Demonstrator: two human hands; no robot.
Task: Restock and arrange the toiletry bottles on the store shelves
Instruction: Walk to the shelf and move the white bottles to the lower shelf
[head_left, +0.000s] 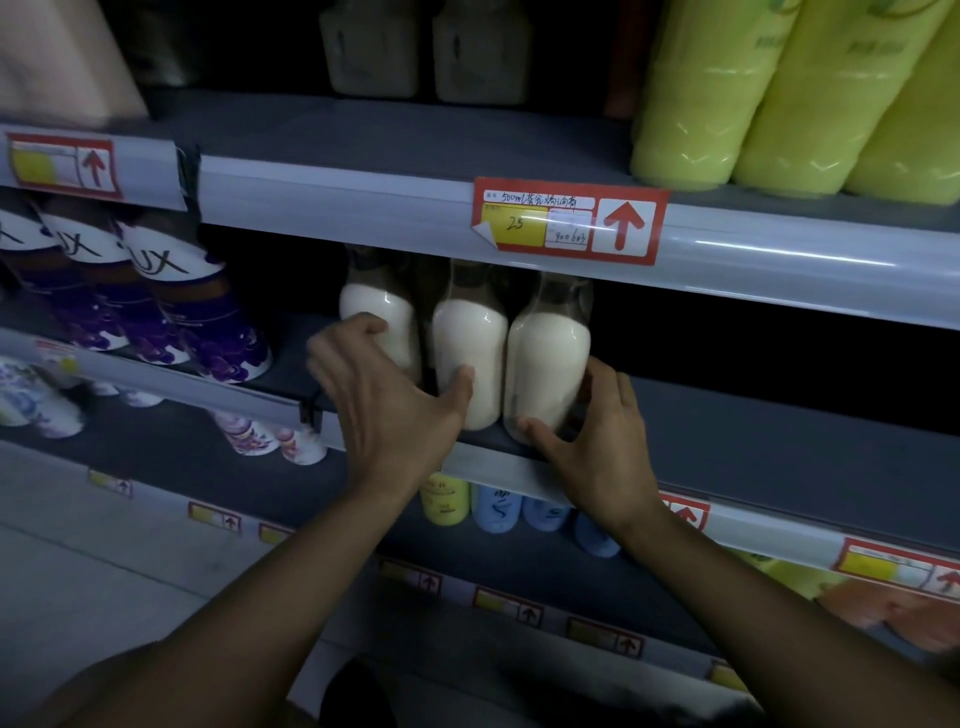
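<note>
hands bracket three clear plastic bottles of creamy white liquid (470, 358) on the grey middle shelf (779, 447): left hand (387, 400) curls fingers round two, right hand (592, 441) round the third; best squeezed together evenly, kept upright.

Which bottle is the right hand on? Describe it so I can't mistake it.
Find the red price tag with the arrow on the upper shelf edge. Below it stand three clear bottles of white liquid. The right hand grips the rightmost bottle, nearest the shelf's front edge.
</note>
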